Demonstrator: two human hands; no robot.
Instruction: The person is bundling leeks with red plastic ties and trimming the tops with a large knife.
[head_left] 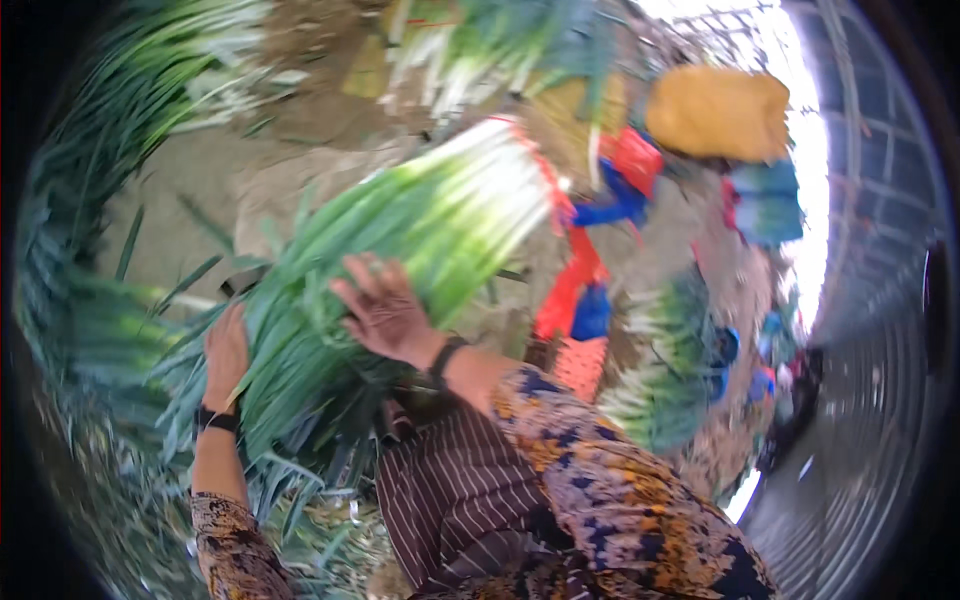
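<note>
A large bunch of green onions (pixel 400 230) lies slanted in front of me, white ends at the upper right and leaves at the lower left. A red band (pixel 540 170) runs by its white ends. On top of the leaves rests my right hand (pixel 385 308), open, its fingers spread. My left hand (pixel 226 355) presses against the leafy side, fingers stretched upward along it; its thumb is hidden. Dark bands circle both wrists. Motion smears parts of the picture.
More green onions (pixel 150 70) are heaped at the far left, with others (pixel 480 50) at the back. Cut leaves (pixel 320 540) litter the ground below. To the right are a yellow sack (pixel 720 112), bright red and blue pieces (pixel 590 312) and further green onions (pixel 665 360).
</note>
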